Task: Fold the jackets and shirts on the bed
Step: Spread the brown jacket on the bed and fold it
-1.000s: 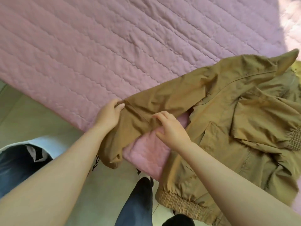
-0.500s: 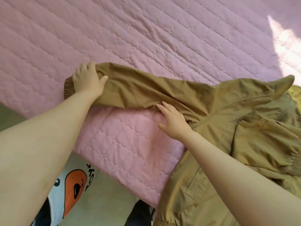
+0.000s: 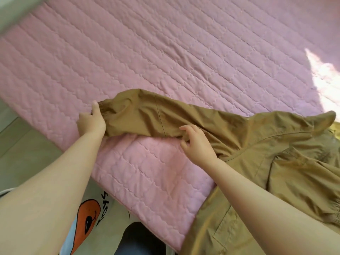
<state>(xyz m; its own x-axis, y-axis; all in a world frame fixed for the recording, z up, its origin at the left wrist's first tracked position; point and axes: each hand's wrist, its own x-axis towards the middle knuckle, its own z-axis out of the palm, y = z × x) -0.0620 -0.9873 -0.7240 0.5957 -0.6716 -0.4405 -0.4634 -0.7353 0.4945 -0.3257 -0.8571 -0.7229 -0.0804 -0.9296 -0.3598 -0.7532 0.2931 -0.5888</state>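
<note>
Bed (image 3: 165, 61): its pink quilted cover fills most of what we see. A wide stretch of it lies beyond the jacket, so we have room to fold.
Jacket (image 3: 287, 181): tan, at the near right corner of the bed. The body is rumpled and the lower part hangs over the near edge. We see no fold in it yet, so we judge the task barely begun. No other jacket or shirt for folding is in view.
Sleeve (image 3: 165, 115): drawn out to the left across the cover, away from the body and nearly flat. We read this as the spreading step that comes before folding.
Second sleeve (image 3: 309, 190): bunched on the body at the right and not yet laid out.
Left hand (image 3: 91, 122): at the sleeve's end, with the fingers clamped on the cuff (image 3: 104, 109) and the thumb up beside it.
Right hand (image 3: 196, 144): midway along the sleeve's near edge, with the fingers curled and pinching the cloth.
Left to do: smooth the body, spread the second sleeve, then make every fold.
Floor (image 3: 22, 148): pale, to the left below the bed edge.
Sun patch (image 3: 327, 76): a bright patch on the cover at the far right, well apart from the hands.
Yellow cloth (image 3: 338, 128): a sliver at the right border. We cannot tell what it is.
In the way: the overhanging part may drag the jacket off the bed.
</note>
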